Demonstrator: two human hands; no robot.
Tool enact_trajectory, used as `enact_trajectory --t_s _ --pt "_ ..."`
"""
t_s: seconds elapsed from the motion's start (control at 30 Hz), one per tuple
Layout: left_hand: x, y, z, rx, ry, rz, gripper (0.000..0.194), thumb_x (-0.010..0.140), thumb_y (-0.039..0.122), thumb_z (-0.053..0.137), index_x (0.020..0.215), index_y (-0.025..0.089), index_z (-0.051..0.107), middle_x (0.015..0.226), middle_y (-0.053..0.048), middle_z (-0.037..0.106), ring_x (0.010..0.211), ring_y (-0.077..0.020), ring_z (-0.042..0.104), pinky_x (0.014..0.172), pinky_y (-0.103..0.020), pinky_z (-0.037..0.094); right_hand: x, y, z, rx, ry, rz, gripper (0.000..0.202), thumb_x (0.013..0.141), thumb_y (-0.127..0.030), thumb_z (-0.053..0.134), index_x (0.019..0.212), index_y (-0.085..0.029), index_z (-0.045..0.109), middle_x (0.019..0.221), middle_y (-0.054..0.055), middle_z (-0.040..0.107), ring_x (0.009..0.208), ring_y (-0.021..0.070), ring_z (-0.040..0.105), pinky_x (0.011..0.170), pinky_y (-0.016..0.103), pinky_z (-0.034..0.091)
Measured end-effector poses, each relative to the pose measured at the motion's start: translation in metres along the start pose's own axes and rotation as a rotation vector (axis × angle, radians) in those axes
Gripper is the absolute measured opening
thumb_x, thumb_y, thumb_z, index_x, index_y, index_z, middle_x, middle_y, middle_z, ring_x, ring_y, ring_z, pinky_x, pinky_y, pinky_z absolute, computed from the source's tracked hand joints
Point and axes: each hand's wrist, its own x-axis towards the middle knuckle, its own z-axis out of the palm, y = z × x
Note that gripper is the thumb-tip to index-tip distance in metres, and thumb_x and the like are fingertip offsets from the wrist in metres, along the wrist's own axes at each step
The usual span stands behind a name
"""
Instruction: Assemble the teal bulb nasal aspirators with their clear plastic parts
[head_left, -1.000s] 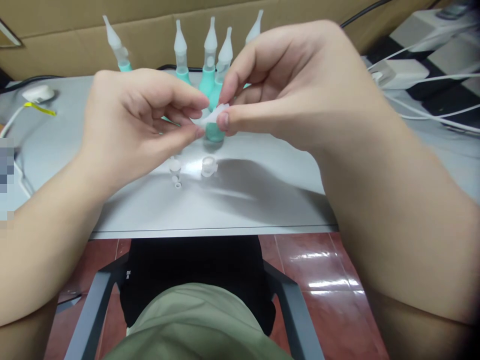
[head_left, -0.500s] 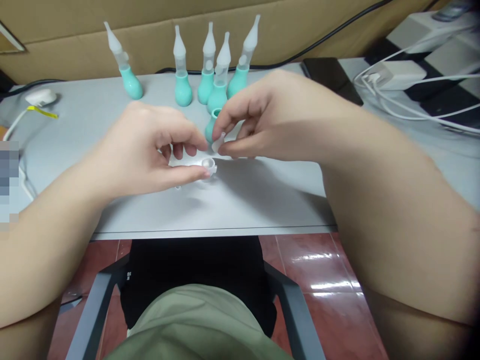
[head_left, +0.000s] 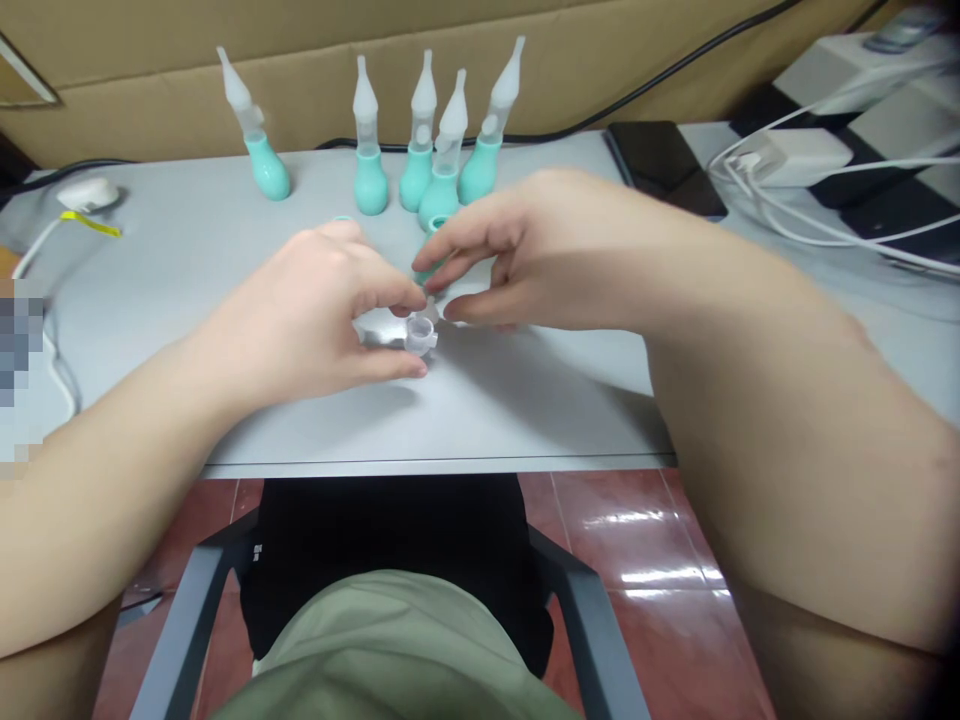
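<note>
My left hand (head_left: 330, 310) is low over the table, thumb and fingers spread on either side of a clear plastic tube (head_left: 421, 337) whose round opening faces up. A small translucent white piece (head_left: 431, 308) is just behind that opening, close to my left fingertips; whether they touch it I cannot tell. To the right, my right hand (head_left: 502, 265) has its thumb and fingers apart, with nothing between them. Its fingers partly cover an open teal bulb (head_left: 439, 225). The teal edge of another piece (head_left: 343, 218) peeks out behind my left hand.
Several teal bulb aspirators with white tips, such as this one (head_left: 369, 180), stand along the back, with another aspirator (head_left: 268, 165) at the left. A black phone (head_left: 664, 165) and white chargers with cables (head_left: 806, 158) lie at the right. A cardboard wall (head_left: 300, 80) closes the back.
My right fingers have parted and let go of the small white piece, which is now beside the clear tube. My left thumb and fingers have opened away from the tube.
</note>
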Motion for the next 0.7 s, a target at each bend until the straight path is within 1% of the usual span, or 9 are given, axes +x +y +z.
enact_trajectory --t_s 0.1,0.23,0.33,0.4,0.43,0.5,0.57,0.63,0.7 --pt "0.001 0.002 0.001 0.016 -0.022 -0.007 0.021 0.088 0.043 0.093 0.107 0.032 0.093 0.085 -0.002 0.081 0.088 -0.0297 0.077 0.092 -0.044 0.06 -0.006 -0.007 -0.003 0.102 0.118 0.022 0.035 0.084 -0.002 0.084 0.105 -0.028 0.096 0.086 -0.005 0.088 0.053 0.0141 0.07 0.048 0.032 0.047" --pt "0.001 0.003 0.003 0.05 -0.035 -0.03 0.016 0.092 0.036 0.09 0.108 0.033 0.094 0.085 -0.003 0.081 0.095 -0.033 0.078 0.094 -0.051 0.057 -0.007 -0.011 -0.001 0.104 0.182 -0.024 0.036 0.086 0.005 0.079 0.1 -0.024 0.094 0.078 -0.004 0.083 0.05 0.011 0.064 0.05 0.031 0.043" --pt "0.0 0.004 0.006 0.031 -0.035 -0.013 0.015 0.094 0.033 0.086 0.108 0.033 0.093 0.083 -0.003 0.08 0.098 -0.0329 0.078 0.099 -0.054 0.055 -0.004 -0.009 0.001 0.105 0.143 -0.008 0.037 0.082 0.007 0.083 0.098 -0.025 0.094 0.071 -0.006 0.078 0.05 0.0102 0.06 0.049 0.03 0.038" --pt "0.0 0.005 0.008 0.006 -0.065 -0.021 0.014 0.099 0.032 0.083 0.11 0.033 0.093 0.086 -0.002 0.082 0.097 -0.03 0.078 0.1 -0.052 0.055 -0.001 -0.008 0.003 0.083 0.087 0.02 0.035 0.083 0.004 0.086 0.1 -0.026 0.095 0.064 -0.009 0.072 0.048 0.0101 0.055 0.047 0.03 0.035" --pt "0.0 0.005 0.009 -0.003 -0.054 -0.03 0.013 0.1 0.033 0.082 0.108 0.033 0.093 0.086 -0.002 0.082 0.094 -0.0288 0.077 0.099 -0.051 0.055 0.0 -0.008 0.004 0.068 0.052 0.033 0.034 0.085 0.001 0.086 0.101 -0.027 0.096 0.062 -0.01 0.069 0.049 0.0103 0.054 0.047 0.031 0.035" --pt "0.0 0.007 0.01 -0.018 -0.001 -0.036 0.012 0.1 0.036 0.081 0.104 0.031 0.092 0.087 -0.003 0.081 0.089 -0.0271 0.075 0.097 -0.051 0.055 0.003 -0.008 0.006 0.032 -0.01 0.047 0.034 0.088 0.0 0.083 0.1 -0.029 0.097 0.058 -0.01 0.062 0.048 0.0103 0.05 0.047 0.031 0.032" --pt "0.0 0.008 0.009 -0.05 0.061 -0.017 0.011 0.096 0.036 0.086 0.1 0.027 0.091 0.087 -0.004 0.08 0.085 -0.026 0.074 0.095 -0.05 0.058 0.005 -0.008 0.008 -0.015 -0.064 0.045 0.033 0.09 0.001 0.08 0.091 -0.028 0.094 0.056 -0.01 0.056 0.049 0.0097 0.048 0.048 0.031 0.031" --pt "0.001 0.01 0.007 -0.132 0.102 -0.044 0.012 0.094 0.033 0.091 0.101 0.024 0.09 0.091 -0.005 0.083 0.085 -0.0253 0.076 0.092 -0.048 0.061 0.005 -0.01 0.008 -0.064 -0.104 0.037 0.029 0.092 0.0 0.08 0.078 -0.024 0.086 0.055 -0.009 0.051 0.049 0.0088 0.044 0.048 0.031 0.031" --pt "0.002 0.011 0.005 -0.261 0.157 -0.086 0.011 0.095 0.03 0.094 0.103 0.023 0.09 0.097 -0.005 0.088 0.087 -0.0242 0.079 0.085 -0.043 0.064 0.004 -0.012 0.006 -0.062 -0.098 0.028 0.029 0.094 -0.003 0.081 0.072 -0.022 0.08 0.055 -0.009 0.052 0.05 0.0085 0.041 0.048 0.031 0.03"
